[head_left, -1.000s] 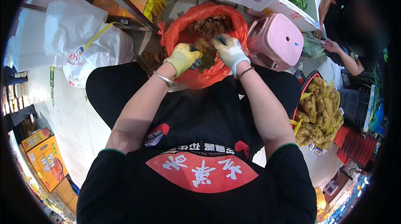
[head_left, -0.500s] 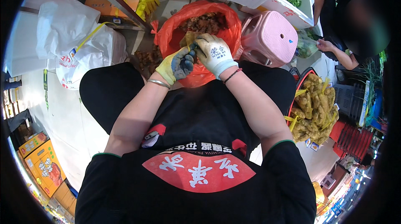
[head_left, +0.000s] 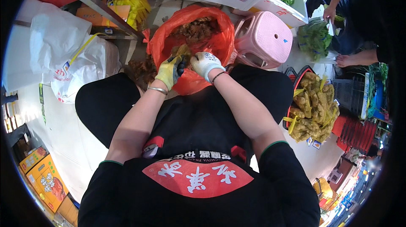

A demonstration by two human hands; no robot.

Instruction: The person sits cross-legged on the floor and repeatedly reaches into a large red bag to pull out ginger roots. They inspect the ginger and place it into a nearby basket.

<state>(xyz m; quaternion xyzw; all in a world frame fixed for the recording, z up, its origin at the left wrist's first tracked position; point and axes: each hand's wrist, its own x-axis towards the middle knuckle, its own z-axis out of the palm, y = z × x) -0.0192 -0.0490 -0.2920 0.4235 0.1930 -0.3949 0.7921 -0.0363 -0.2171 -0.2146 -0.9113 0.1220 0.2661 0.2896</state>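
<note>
pinching a lumpy yellowish-brown bundle (head_left: 182, 50) in the left hand (head_left: 170, 70), gloved in yellow and grey, over the open, crumpled red plastic bag (head_left: 191, 86). curling the right hand (head_left: 207, 63), gloved in white, at the bundle's four o'clock; cannot tell whether pinching anything. inside the bag, brown knobbly roots (head_left: 196, 31). from the bag, at three o'clock, a pink plastic stool (head_left: 275, 41); at four, tan roots in yellow netting (head_left: 314, 107).
</note>
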